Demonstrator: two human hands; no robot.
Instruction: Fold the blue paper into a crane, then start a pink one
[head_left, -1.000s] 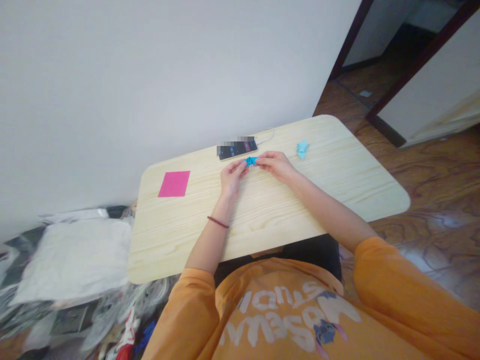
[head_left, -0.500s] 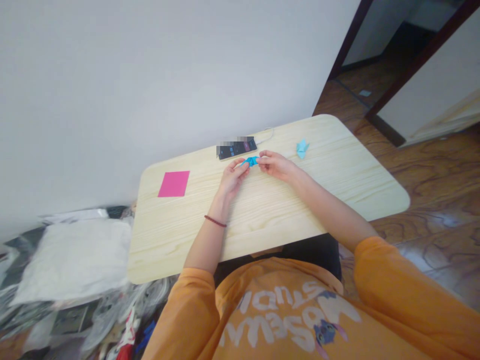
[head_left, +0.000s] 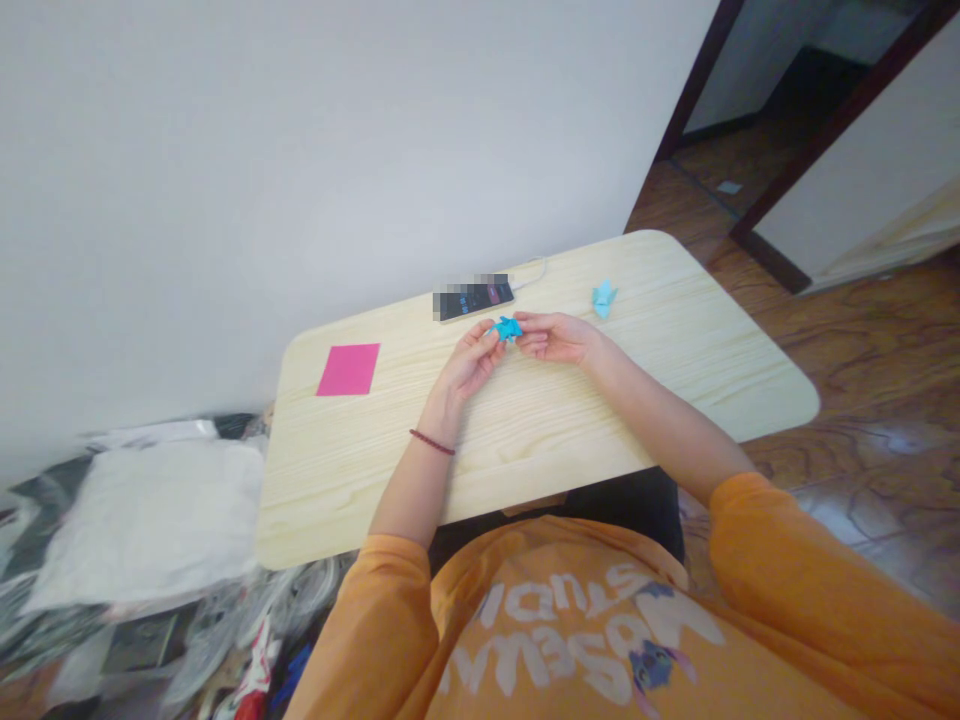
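Note:
Between my two hands is a small folded piece of blue origami paper point(head_left: 508, 329), held just above the table. My left hand point(head_left: 475, 359) pinches its left side between thumb and fingers. On the other side, my right hand point(head_left: 553, 337) grips the right edge with its fingertips. Fine details of the folds are too small to make out. A lighter blue folded paper figure point(head_left: 604, 299) with pointed tips lies on the table to the right. Over to the left rests a flat pink paper square point(head_left: 348, 370).
A phone point(head_left: 475, 298) with a white cable lies at the back of the wooden table point(head_left: 540, 430), just beyond my hands. The wall point(head_left: 337, 150) rises behind it. Left of the table are a white cushion-like item point(head_left: 150, 510) and plastic-wrapped clutter.
The blue folded paper has turned between my fingers and shows more of its points. My right hand has dropped slightly and its fingers have shifted on the paper.

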